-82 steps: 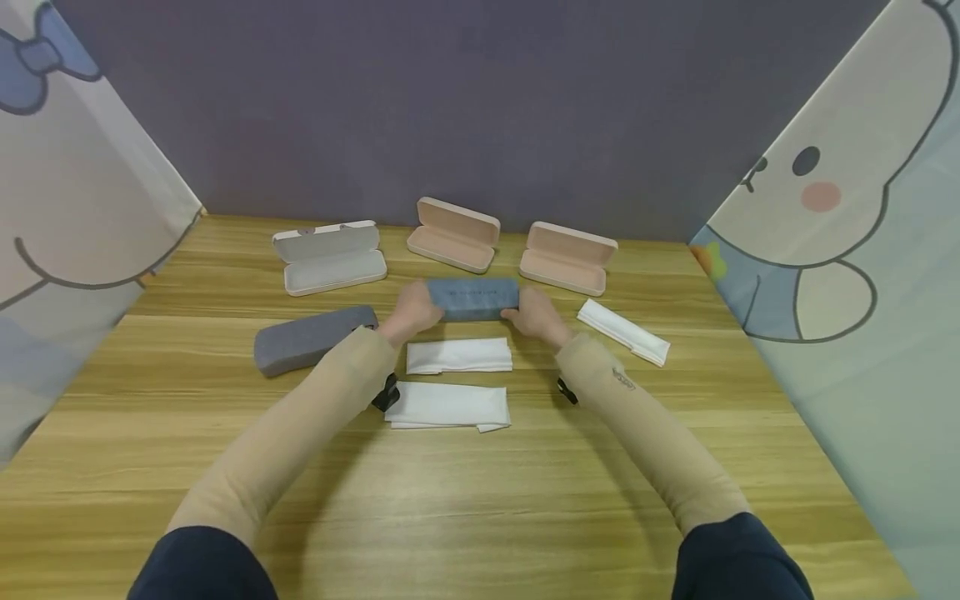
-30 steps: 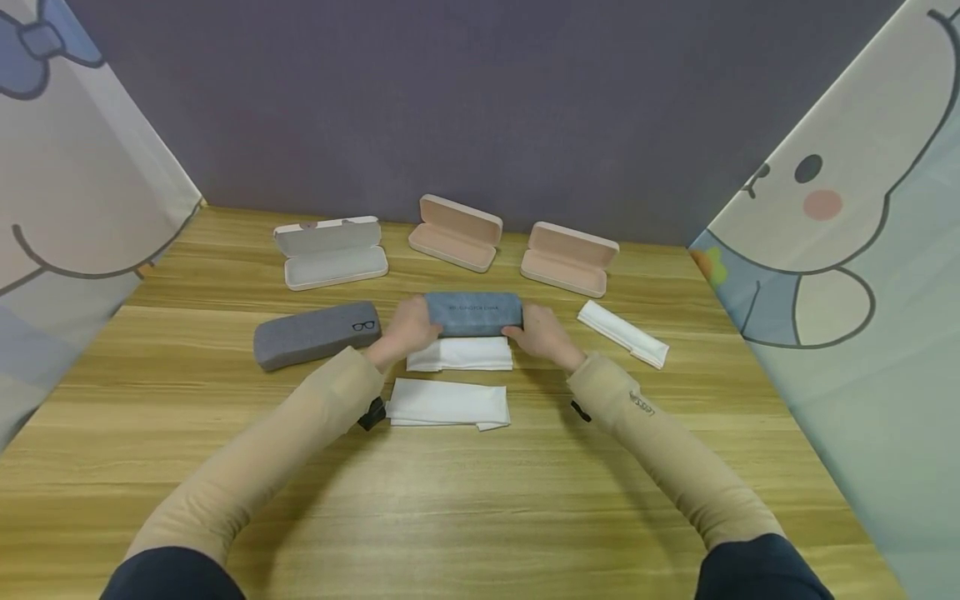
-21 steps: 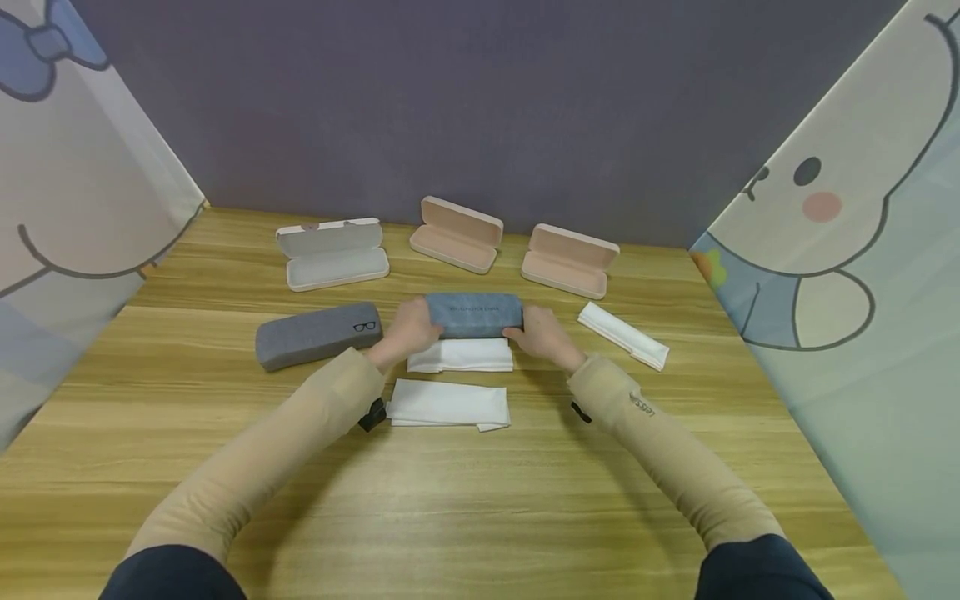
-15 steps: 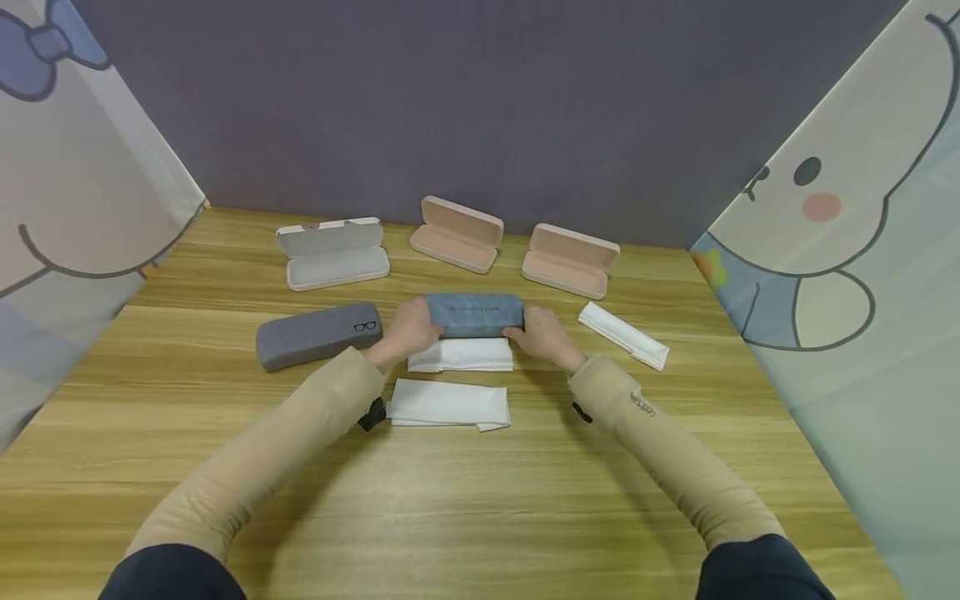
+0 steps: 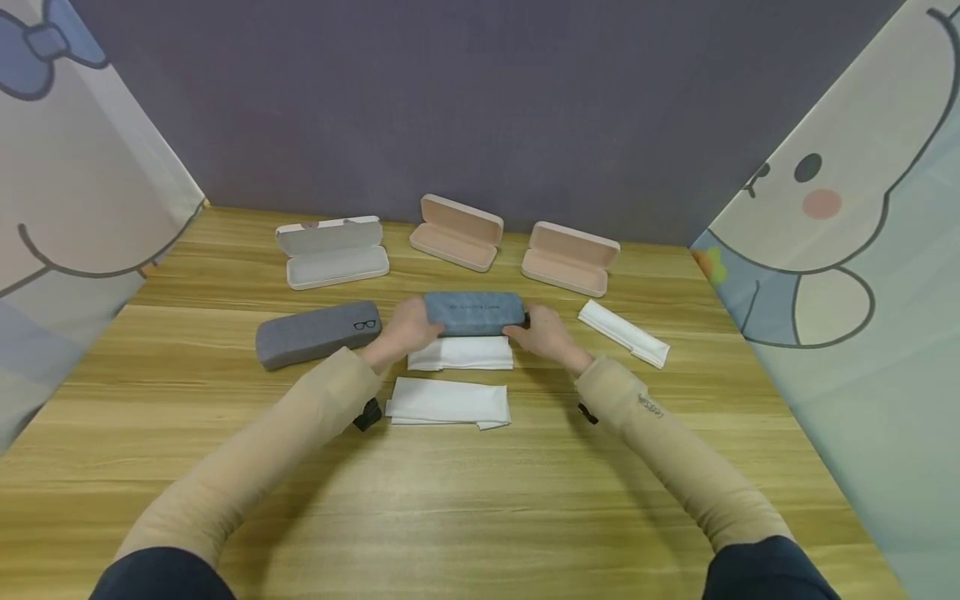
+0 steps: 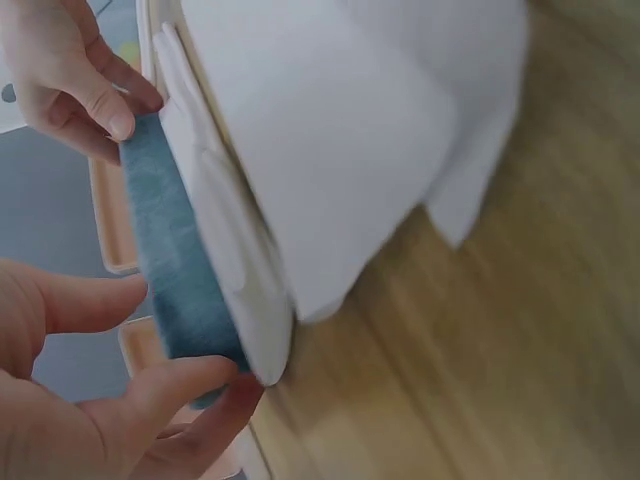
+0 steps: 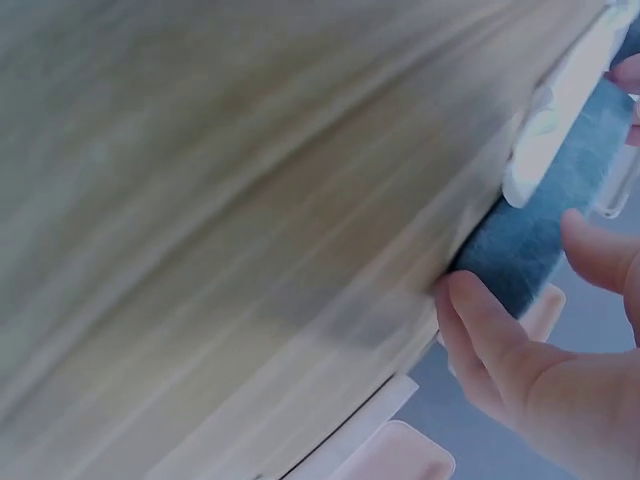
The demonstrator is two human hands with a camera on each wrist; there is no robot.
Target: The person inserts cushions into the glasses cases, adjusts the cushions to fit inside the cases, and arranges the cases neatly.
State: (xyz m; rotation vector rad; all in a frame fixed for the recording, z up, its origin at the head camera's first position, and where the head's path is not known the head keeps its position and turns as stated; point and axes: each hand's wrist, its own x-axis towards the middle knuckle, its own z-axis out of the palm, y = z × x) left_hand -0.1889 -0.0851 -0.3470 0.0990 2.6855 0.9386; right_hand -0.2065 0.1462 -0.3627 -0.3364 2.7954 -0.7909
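Observation:
A blue-grey glasses case (image 5: 474,313), closed and with dark lettering, lies crosswise just behind a folded white cloth (image 5: 461,354). My left hand (image 5: 405,329) holds its left end, with thumb and fingers at the near edge and behind. At the right end my right hand (image 5: 545,333) keeps thumb and fingertips against the corner, and a small dark gap shows between palm and case. In the right wrist view, fingertips (image 7: 465,290) touch one edge of the blue case (image 7: 545,225). A second folded white cloth (image 5: 448,402) lies nearer me.
Left of my hands is a closed grey glasses case (image 5: 315,335) with a glasses print. Along the back stand an open white case (image 5: 333,254) and two open pink cases, one central (image 5: 457,233), one right (image 5: 568,258). A narrow folded cloth (image 5: 624,333) lies at right.
The blue-grey case has come slightly toward me, up to the folded cloth, with both hands on it. Most recently my right hand has shifted a little right, loosening from the case's end.

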